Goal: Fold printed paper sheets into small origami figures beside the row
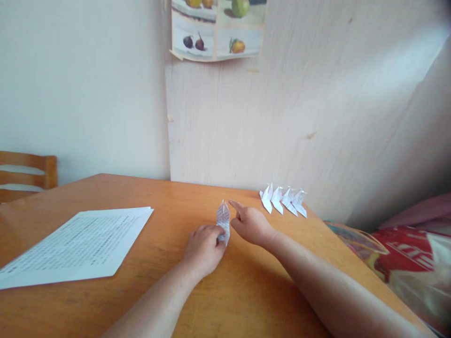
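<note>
My left hand (205, 248) is closed around the lower part of a folded printed paper piece (223, 216), an origami shape with two upright points. Its thumb and fingers pinch the paper close to the table. Just to the right, my right hand (251, 226) holds nothing that I can see. Its index finger stretches out beside the paper's upper points, while the other fingers curl in. Whether that fingertip touches the paper, I cannot tell. Several finished-looking origami paper pieces (277, 201) with pointed tips and wing-like flaps stand in a row at the back right.
A stack of printed sheets (81, 244) lies on the left of the wooden table (169, 202). A wall with a fruit picture (218, 28) rises behind. A wooden chair (28, 176) is at far left, and red bags (408, 249) sit beyond the right edge.
</note>
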Tool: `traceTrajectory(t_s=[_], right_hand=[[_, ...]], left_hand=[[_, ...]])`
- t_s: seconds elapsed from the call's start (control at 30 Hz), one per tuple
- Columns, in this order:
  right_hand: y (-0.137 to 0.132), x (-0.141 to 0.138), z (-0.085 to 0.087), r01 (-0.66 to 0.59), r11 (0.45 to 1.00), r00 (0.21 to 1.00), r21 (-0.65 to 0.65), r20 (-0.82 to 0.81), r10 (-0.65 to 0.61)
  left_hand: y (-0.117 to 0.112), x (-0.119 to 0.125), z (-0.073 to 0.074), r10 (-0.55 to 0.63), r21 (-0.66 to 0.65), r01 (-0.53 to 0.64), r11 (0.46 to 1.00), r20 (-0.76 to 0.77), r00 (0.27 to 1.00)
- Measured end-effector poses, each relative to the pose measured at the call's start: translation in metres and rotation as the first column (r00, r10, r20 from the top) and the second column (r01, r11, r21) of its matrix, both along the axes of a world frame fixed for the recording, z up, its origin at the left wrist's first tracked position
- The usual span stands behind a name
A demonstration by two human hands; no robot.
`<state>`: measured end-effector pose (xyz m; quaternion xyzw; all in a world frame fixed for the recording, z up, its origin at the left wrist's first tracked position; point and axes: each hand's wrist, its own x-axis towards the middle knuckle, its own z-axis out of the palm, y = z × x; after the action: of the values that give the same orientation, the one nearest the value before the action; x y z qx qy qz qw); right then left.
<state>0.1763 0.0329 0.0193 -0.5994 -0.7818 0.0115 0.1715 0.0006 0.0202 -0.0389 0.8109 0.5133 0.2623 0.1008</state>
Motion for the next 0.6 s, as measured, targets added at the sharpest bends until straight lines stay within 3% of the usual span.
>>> traceTrajectory(t_s=[0.33,0.47,0.6], right_hand=[[-0.002,0.0,0.001,0.083,0.992,0.996,0.096,0.001,-0.084],[-0.008,-0.004,0.004,0.027,0.998,0.996,0.058,0.078,-0.031],[-0.02,-0.012,0.01,-0.059,0.997,0.98,-0.046,0.185,0.067]], left_hand=[[0.001,-0.001,-0.001,0.009,0.006,-0.009,1.0,0.036,0.999],[0.004,0.0,-0.003,0.03,-0.017,-0.028,0.999,0.098,0.995],[0.011,-0.001,-0.008,0.045,-0.062,-0.03,0.998,0.253,0.967]])
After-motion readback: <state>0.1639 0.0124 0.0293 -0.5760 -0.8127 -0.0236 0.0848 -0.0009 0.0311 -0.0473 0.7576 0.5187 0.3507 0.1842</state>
